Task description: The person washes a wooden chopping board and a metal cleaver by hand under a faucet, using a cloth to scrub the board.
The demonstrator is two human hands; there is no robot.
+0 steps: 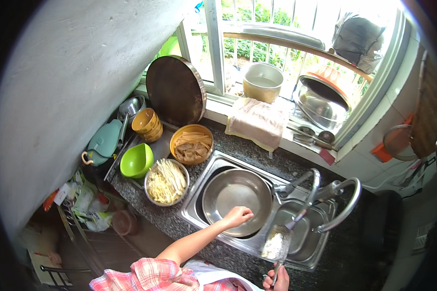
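My left hand [238,215] is over a wide steel basin [236,189] in the larger sink bowl, its fingers curled and nothing visible in them. Near the bottom edge, my right hand [276,279] grips the handle of a flat, wide metal kitchen tool [276,243], a cleaver or a turner; which one I cannot tell. Its bright, wet-looking blade lies below the end of a curved faucet [316,182], at the left side of the smaller sink bowl [300,232]. Left of the sink stands a metal bowl of enoki mushrooms [167,182].
Beyond the mushrooms are an orange-brown bowl with tan food strips [192,144], a green bowl [136,160] and stacked yellow bowls [147,123]. A large round dark pan [175,90] leans by the window. A cloth [256,122] hangs over the sill, before a pot [263,82]. A second curved faucet [353,207] rises at right.
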